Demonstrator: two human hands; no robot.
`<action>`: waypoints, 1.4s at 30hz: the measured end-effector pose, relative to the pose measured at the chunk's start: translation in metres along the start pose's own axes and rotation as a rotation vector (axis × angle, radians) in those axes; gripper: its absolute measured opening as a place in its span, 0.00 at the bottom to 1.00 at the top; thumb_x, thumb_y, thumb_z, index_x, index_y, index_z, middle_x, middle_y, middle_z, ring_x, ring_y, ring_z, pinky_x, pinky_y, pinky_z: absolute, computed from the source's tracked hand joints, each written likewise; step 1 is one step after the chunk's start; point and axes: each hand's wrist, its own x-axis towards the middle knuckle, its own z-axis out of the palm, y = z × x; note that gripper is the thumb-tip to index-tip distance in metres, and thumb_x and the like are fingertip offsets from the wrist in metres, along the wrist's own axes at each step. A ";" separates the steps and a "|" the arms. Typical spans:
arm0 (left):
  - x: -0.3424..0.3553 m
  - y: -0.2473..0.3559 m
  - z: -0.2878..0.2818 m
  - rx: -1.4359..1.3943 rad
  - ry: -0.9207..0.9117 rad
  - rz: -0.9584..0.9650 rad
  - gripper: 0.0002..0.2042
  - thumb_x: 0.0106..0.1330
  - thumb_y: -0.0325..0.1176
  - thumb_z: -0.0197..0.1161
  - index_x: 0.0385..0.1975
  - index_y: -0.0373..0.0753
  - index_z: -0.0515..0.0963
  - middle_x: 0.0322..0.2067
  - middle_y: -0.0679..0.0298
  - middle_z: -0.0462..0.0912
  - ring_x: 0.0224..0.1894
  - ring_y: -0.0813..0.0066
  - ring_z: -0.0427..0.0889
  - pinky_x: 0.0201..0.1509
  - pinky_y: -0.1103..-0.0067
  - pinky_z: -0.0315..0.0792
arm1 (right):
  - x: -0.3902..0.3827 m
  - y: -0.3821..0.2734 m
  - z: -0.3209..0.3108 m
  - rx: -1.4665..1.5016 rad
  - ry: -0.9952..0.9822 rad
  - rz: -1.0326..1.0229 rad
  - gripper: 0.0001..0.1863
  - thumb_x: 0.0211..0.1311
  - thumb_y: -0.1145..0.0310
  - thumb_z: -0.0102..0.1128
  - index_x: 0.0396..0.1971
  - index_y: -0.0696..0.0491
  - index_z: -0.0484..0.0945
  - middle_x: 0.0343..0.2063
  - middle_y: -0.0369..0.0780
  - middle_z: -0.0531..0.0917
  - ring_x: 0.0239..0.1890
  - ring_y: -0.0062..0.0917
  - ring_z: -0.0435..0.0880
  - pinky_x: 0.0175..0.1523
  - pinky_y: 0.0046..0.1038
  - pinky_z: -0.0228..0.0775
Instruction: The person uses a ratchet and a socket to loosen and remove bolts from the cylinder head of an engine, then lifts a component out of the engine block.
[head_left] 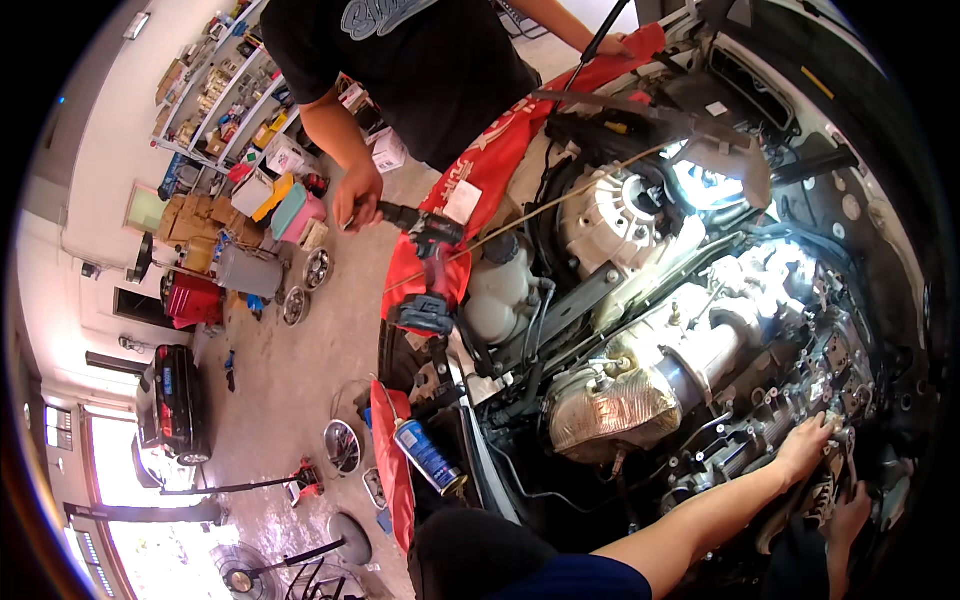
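Observation:
My left hand (803, 449) reaches into the engine bay, its fingers closed at a small bright part on the engine (745, 440). What the fingertips hold is hidden. Lower and further right, my right hand (849, 514) is bent around the lower end of a metal piece that I cannot make out, next to a ribbed metal part (822, 490). Nearer the middle sits a crinkled foil-like heat shield (615, 412). Across the bay's left edge, a person in a black T-shirt (400, 75) has one hand (358, 197) by the nose of a cordless impact driver (434, 262).
A red fender cover (480, 175) drapes the car's edge, with a blue spray can (428, 456) lying by it. A thin rod (570, 200) crosses above a white plastic reservoir (500, 295). Shelves (225, 90), a black car (172, 405) and a fan (240, 575) stand beyond.

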 end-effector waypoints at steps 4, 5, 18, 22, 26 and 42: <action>-0.007 -0.016 0.000 0.041 0.068 0.061 0.19 0.54 0.25 0.60 0.49 0.34 0.72 0.49 0.48 0.73 0.50 0.53 0.77 0.53 0.67 0.73 | -0.016 -0.030 -0.012 -0.006 -0.484 0.221 0.22 0.69 0.59 0.54 0.48 0.65 0.74 0.31 0.57 0.77 0.38 0.54 0.76 0.43 0.43 0.65; -0.006 -0.013 0.000 0.028 0.069 0.070 0.19 0.54 0.25 0.60 0.48 0.34 0.72 0.49 0.48 0.73 0.50 0.53 0.77 0.53 0.67 0.73 | -0.016 -0.027 -0.016 -0.019 -0.477 0.222 0.22 0.69 0.59 0.54 0.48 0.65 0.74 0.31 0.57 0.77 0.38 0.54 0.76 0.43 0.43 0.65; 0.027 0.025 -0.035 -0.538 -0.207 0.069 0.23 0.64 0.50 0.61 0.38 0.31 0.71 0.35 0.43 0.77 0.42 0.48 0.76 0.45 0.63 0.68 | -0.003 -0.013 0.019 0.076 -0.107 -0.026 0.19 0.66 0.57 0.60 0.41 0.60 0.76 0.23 0.50 0.77 0.27 0.49 0.77 0.30 0.44 0.65; 0.026 0.023 -0.012 -0.558 -0.189 -0.029 0.26 0.73 0.53 0.50 0.28 0.31 0.75 0.28 0.47 0.76 0.35 0.52 0.77 0.40 0.65 0.68 | -0.011 -0.015 -0.001 -0.059 -0.126 -0.085 0.20 0.66 0.55 0.59 0.44 0.58 0.76 0.25 0.48 0.79 0.27 0.47 0.79 0.30 0.43 0.67; 0.023 0.024 0.000 -0.638 -0.151 -0.080 0.26 0.73 0.53 0.49 0.28 0.31 0.74 0.28 0.48 0.76 0.34 0.53 0.77 0.40 0.65 0.68 | -0.013 -0.014 -0.014 -0.125 -0.152 -0.098 0.21 0.67 0.53 0.58 0.47 0.55 0.76 0.26 0.47 0.82 0.28 0.44 0.81 0.30 0.43 0.68; 0.017 0.027 0.005 -0.578 0.176 -0.141 0.21 0.69 0.46 0.58 0.29 0.30 0.78 0.24 0.44 0.80 0.25 0.45 0.79 0.32 0.64 0.71 | 0.002 -0.021 0.005 0.024 0.178 -0.293 0.10 0.52 0.72 0.68 0.27 0.54 0.73 0.19 0.44 0.75 0.20 0.44 0.77 0.24 0.39 0.67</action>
